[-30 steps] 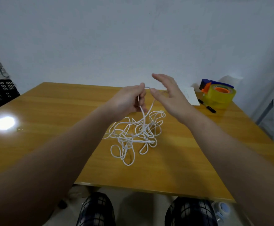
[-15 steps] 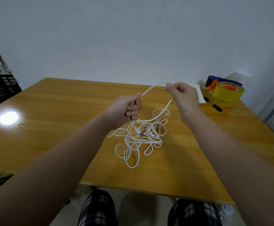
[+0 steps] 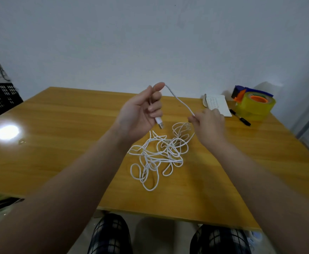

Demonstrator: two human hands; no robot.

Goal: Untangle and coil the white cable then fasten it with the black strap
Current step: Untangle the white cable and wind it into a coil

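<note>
The left hand [image 3: 139, 114] has risen and turned palm-up since half a second ago, while the right hand [image 3: 209, 125] has dropped lower and nearer the counter [image 3: 58, 143]. The strand between them now slopes down from left to right.

The left grip is curled round the end of the white cable [image 3: 159, 156]. The plug [image 3: 160, 123] pokes out below the fingers, and the cord comes over the raised fingertip. The right grip is narrow, pinching that same strand between thumb and fingertips just above the heap.

Most of the cable is still a loose tangle of loops lying on the counter in front of the person, below and between the two hands. One strand runs up from it to the right hand.

At the far right corner of the counter sits a yellow tape dispenser [image 3: 253, 105]. A small notepad [image 3: 217, 105] lies beside it, with a black pen [image 3: 240, 119] between the two.
</note>
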